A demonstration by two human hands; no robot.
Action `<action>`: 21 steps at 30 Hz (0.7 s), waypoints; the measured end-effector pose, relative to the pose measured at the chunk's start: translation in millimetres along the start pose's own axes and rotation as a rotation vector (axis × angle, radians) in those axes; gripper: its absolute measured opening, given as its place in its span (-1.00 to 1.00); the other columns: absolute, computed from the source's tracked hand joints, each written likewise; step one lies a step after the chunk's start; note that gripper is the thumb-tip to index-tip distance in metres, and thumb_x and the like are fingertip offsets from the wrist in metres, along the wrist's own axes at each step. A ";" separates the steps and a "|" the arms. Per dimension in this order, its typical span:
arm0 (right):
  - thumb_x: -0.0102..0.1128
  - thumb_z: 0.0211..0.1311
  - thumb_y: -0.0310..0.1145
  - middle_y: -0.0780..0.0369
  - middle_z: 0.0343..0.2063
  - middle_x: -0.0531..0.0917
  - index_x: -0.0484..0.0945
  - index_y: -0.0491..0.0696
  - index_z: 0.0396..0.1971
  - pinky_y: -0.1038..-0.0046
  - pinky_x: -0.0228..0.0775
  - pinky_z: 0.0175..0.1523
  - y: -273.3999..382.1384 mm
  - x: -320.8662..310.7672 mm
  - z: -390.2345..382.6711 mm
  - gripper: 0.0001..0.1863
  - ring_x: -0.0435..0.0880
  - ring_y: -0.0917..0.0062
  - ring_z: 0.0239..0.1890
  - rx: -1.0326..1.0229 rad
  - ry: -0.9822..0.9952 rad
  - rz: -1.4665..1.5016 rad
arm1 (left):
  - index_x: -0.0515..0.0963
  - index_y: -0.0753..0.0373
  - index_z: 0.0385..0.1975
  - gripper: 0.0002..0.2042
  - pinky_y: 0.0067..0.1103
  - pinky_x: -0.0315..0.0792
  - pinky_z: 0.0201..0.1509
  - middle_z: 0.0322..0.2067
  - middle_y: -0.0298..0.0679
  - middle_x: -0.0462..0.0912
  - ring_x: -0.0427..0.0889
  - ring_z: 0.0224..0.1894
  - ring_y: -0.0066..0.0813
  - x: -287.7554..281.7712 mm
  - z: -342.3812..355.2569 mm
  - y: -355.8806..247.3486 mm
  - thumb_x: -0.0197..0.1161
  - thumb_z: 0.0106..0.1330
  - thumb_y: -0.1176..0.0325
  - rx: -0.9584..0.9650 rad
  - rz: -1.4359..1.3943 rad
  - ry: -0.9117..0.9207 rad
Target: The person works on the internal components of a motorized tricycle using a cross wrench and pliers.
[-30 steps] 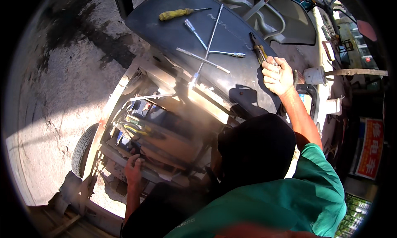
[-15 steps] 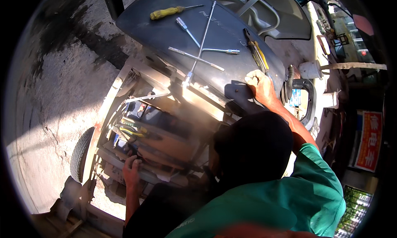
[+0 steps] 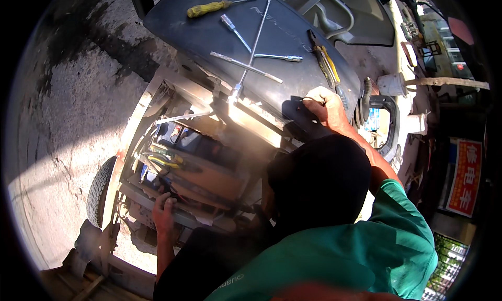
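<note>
Neither of my own hands can be made out. Below the middle a person in a black cap and green shirt (image 3: 334, 264) leans over an open vehicle frame (image 3: 137, 120). That person's right hand (image 3: 327, 107) rests with curled fingers on a dark curved panel (image 3: 193, 37), beside pliers with yellow-and-black handles (image 3: 328, 65). Whether it holds anything is hidden. Their left hand (image 3: 162, 212) reaches into the frame, fingers bent at a small dark part with thin wires (image 3: 170, 187). Yellow-handled pliers (image 3: 163, 161) lie close by inside the frame.
Crossed chrome socket wrenches (image 3: 252, 58) and a yellow-handled screwdriver (image 3: 209, 9) lie on the panel. A tyre (image 3: 99, 191) stands left of the frame on concrete (image 3: 68, 144). At right are a long-handled pot (image 3: 392, 86) and a red sign (image 3: 464, 178). A blurred reddish shape crosses the lower edge.
The person's right hand has shifted slightly left and its fingers have turned inward. Their left hand has moved slightly. The whole view has shifted a little; the tools lie as before.
</note>
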State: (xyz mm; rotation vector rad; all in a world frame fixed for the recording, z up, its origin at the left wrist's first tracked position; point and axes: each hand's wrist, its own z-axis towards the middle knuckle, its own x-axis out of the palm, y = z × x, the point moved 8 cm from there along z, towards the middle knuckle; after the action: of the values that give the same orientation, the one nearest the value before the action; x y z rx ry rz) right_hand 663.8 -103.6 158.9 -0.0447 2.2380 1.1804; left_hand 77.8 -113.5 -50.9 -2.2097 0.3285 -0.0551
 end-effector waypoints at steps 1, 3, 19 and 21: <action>0.32 0.19 -0.20 0.10 -0.25 0.69 0.64 -0.13 -0.25 0.31 0.48 -0.09 43.0 6.7 -14.7 -0.70 0.67 0.29 -0.22 -0.343 -0.042 -0.441 | 0.48 0.36 0.07 -0.73 -0.58 0.51 -0.24 -0.26 -0.17 0.68 0.66 -0.32 -0.50 -0.6 0.1 -0.4 0.10 0.47 0.37 0.000 0.000 0.000; 0.32 0.20 -0.18 0.08 -0.24 0.68 0.64 -0.15 -0.22 0.32 0.48 -0.09 29.8 16.0 -13.4 -0.67 0.68 0.24 -0.21 -0.363 -0.019 -0.427 | 0.48 0.37 0.07 -0.72 -0.58 0.51 -0.24 -0.26 -0.16 0.68 0.66 -0.32 -0.50 -0.8 0.5 -0.5 0.10 0.47 0.37 -0.004 0.001 0.000; 0.05 0.36 -0.25 0.33 -0.53 0.43 0.47 -0.07 -0.31 0.59 0.10 -0.54 -27.3 -97.8 32.1 -0.81 0.34 0.60 -0.57 0.050 -0.057 1.163 | 0.49 0.36 0.07 -0.73 -0.59 0.54 -0.14 -0.23 -0.19 0.68 0.65 -0.22 -0.51 2.2 0.2 -5.6 0.12 0.46 0.38 -0.047 0.021 0.014; 0.09 0.40 -0.21 0.42 -0.62 0.33 0.48 -0.06 -0.28 0.57 0.01 -0.57 -48.0 -136.5 36.7 -0.78 0.24 0.68 -0.63 0.113 -0.279 0.795 | 0.49 0.36 0.07 -0.73 -0.60 0.54 -0.16 -0.23 -0.19 0.68 0.65 -0.23 -0.51 2.8 0.3 -5.2 0.12 0.46 0.38 -0.054 0.011 0.018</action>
State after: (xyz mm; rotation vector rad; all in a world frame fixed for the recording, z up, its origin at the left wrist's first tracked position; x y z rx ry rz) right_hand 807.8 -137.3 179.1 1.0701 2.1007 1.3223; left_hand 81.6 -110.9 -47.2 -2.2616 0.3562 -0.0603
